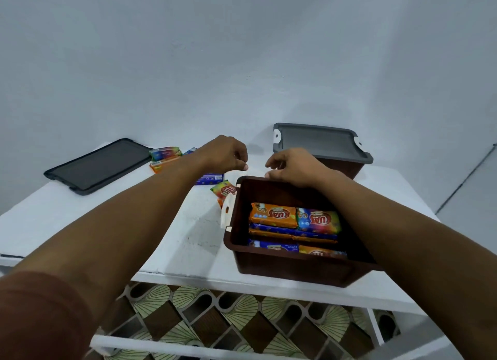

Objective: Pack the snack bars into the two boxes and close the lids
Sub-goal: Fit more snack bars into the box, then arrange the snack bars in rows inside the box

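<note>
1 open box point(285, 271) w/ bars point(273, 215), 1 lidded box point(347, 168), 1 loose lid point(99, 166).

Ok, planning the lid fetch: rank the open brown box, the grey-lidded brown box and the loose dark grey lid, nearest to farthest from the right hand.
1. Open brown plastic box, just under the right hand.
2. Grey-lidded brown box, just behind the hand.
3. Loose dark grey lid, far off to the left.

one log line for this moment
near box open, part packed | far box lidded | spare lid, loose bars on table | right hand at near box rim
</note>
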